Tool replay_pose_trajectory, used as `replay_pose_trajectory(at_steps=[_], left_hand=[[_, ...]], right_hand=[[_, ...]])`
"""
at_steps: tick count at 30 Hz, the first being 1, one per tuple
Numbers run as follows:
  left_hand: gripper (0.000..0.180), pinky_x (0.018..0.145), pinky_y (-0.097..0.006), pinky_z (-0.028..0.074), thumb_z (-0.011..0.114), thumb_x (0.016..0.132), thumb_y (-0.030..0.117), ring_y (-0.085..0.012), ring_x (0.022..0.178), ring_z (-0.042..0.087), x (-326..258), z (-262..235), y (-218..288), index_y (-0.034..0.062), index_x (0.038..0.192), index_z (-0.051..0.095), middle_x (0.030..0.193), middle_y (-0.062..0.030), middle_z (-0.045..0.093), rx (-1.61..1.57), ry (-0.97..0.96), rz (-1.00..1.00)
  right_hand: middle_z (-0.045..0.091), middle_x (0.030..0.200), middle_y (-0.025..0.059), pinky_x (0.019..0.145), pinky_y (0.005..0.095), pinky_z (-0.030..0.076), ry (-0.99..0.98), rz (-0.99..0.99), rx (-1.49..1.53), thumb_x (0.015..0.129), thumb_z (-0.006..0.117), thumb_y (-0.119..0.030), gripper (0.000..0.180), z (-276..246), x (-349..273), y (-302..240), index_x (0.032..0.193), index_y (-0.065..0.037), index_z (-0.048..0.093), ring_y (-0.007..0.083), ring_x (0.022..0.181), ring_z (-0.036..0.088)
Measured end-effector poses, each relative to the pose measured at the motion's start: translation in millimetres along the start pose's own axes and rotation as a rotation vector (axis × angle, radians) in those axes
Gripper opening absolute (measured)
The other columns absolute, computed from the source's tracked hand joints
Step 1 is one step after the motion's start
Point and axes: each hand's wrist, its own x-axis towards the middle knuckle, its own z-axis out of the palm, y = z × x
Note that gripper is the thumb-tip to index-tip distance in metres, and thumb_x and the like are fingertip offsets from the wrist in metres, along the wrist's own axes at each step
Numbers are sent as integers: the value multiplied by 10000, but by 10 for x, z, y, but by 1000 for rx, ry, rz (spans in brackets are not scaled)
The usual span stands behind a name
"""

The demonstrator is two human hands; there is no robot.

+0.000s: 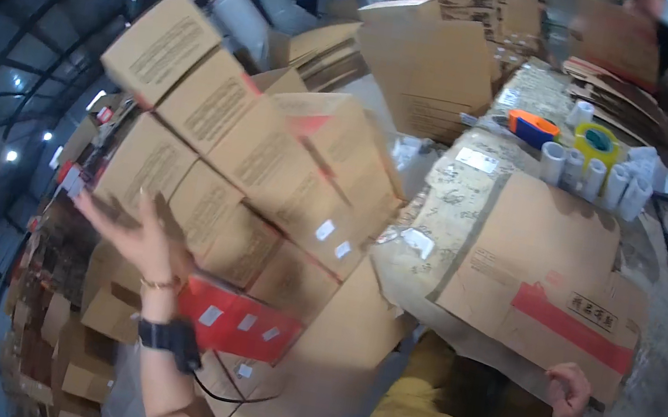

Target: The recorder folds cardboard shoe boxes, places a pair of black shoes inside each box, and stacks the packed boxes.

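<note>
1. At the lower left of the frame, the left hand (137,236) is spread wide, fingers open, reaching against a stack of brown cartons (236,157).
2. At the lower right, the right hand (568,393) pinches the near edge of a flattened cardboard sheet (544,270) with a red stripe, lying on the worktop (450,201).
3. Toward the upper right stand white paper rolls (596,175), a yellow tape roll (597,142) and an orange tape dispenser (533,127).

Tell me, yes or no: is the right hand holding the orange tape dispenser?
No. The right hand grips the flattened cardboard box at its near edge; the orange tape dispenser lies far across the table.
</note>
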Motion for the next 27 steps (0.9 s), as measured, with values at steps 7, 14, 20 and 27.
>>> replay_pose_trajectory(at_steps=[7,14,20,27], left_hand=[[473,1019,-421,364,683,730,39,-335,1192,470,-1912,411,1960,28,1188,563,1349,-164,423,-940,-886,-159],[611,1030,-384,371,697,768,108,-325,1248,446,-3197,641,2420,16,1317,444,1321,-200,478,-1065,-1395,-577],[737,1082,-334,301,642,734,-65,-241,1311,380,-2542,482,2432,-23,1398,325,1406,-173,405,-1357,-1427,-738],[759,943,-375,437,704,772,165,-255,1182,527,-2866,566,2205,-54,1392,324,1299,-187,526,-1235,-1368,-592]], right_hand=[[462,1196,124,958,378,383,255,89,-490,721,732,-114,277,-530,-101,144,966,-20,642,286,1093,477],[333,1399,233,1033,461,334,459,429,-749,685,789,-188,717,-391,-363,266,1323,-117,468,391,1288,351],[370,1365,289,1023,456,343,361,314,-875,704,791,-289,783,-610,-424,344,1369,-99,425,436,1253,386],[535,1256,208,942,426,422,492,-166,-719,781,576,-9,510,-390,25,-280,1284,-66,514,377,1126,530]])
